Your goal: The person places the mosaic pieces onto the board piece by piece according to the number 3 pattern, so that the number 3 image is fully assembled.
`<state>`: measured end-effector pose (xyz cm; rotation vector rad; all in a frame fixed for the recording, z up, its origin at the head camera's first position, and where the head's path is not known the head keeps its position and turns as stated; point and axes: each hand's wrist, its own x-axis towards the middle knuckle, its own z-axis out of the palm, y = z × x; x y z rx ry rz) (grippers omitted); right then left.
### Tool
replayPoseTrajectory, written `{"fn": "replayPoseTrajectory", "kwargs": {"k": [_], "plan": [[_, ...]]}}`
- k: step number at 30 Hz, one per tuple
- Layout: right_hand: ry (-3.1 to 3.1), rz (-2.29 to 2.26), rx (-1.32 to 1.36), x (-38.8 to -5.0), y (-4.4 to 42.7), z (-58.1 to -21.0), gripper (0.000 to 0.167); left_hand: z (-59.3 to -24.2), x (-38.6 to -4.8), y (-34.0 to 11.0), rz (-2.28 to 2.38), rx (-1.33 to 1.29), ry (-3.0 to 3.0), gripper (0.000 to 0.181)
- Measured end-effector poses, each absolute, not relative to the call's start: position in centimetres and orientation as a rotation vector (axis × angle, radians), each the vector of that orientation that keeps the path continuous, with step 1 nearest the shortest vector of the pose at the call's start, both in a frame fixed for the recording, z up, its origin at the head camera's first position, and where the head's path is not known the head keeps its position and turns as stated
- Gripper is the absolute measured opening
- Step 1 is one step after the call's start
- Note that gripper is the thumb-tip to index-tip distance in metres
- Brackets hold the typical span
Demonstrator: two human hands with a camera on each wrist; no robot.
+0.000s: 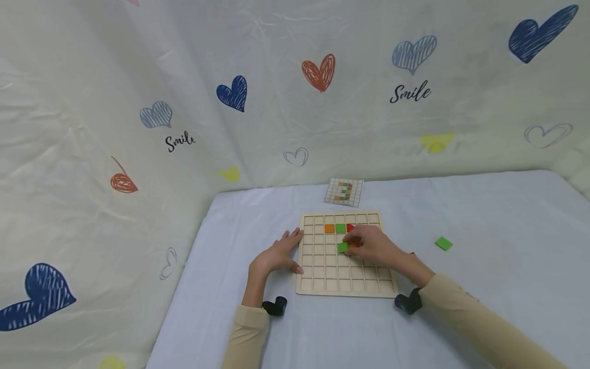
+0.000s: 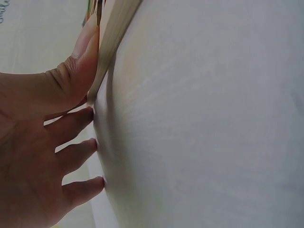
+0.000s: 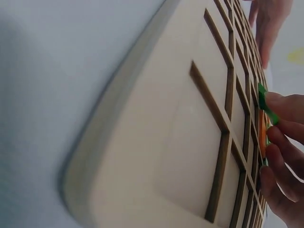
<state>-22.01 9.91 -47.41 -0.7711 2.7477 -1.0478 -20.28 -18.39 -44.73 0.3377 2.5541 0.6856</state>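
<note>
A wooden grid board (image 1: 318,287) lies on the white cloth. Between thumb and fingers, my right hand (image 1: 374,245) pinches a green square tile (image 1: 342,248) over the middle of the grid. In the right wrist view that green tile (image 3: 267,105) looks tilted. Along an upper row sit an orange tile (image 1: 329,228), a green tile and a red tile (image 1: 350,227), the red one partly hidden. Another orange piece (image 1: 354,244) peeks out beneath my right fingers. My left hand (image 1: 276,254), fingers spread, rests against the board's left edge; its thumb (image 2: 85,52) touches the board's side.
Behind the board lies a pattern card (image 1: 344,192) with coloured squares. A loose green tile (image 1: 444,243) lies on the cloth to the right. Something small and red shows behind my right wrist. A curtain (image 1: 267,133) printed with hearts hangs behind the table.
</note>
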Motion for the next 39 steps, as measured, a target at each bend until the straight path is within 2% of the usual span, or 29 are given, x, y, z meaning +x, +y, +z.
{"fn": "replayPoseTrajectory", "kwargs": {"k": [19, 28, 39], "plan": [[2.783, -0.907, -0.836, -21.5, 10.5, -47.1, 0.027, -45.1, -20.3, -17.9, 0.697, 0.358, 2.537, 0.105], [2.78, -1.046, -0.921, -21.1, 12.2, -47.0, 0.021, -45.1, -20.3, -17.9, 0.67, 0.344, 2.548, 0.105], [2.821, -1.066, -0.876, -20.4, 15.3, -46.6, 0.017, -44.7, -20.3, -18.2, 0.672, 0.338, 2.56, 0.103]]}}
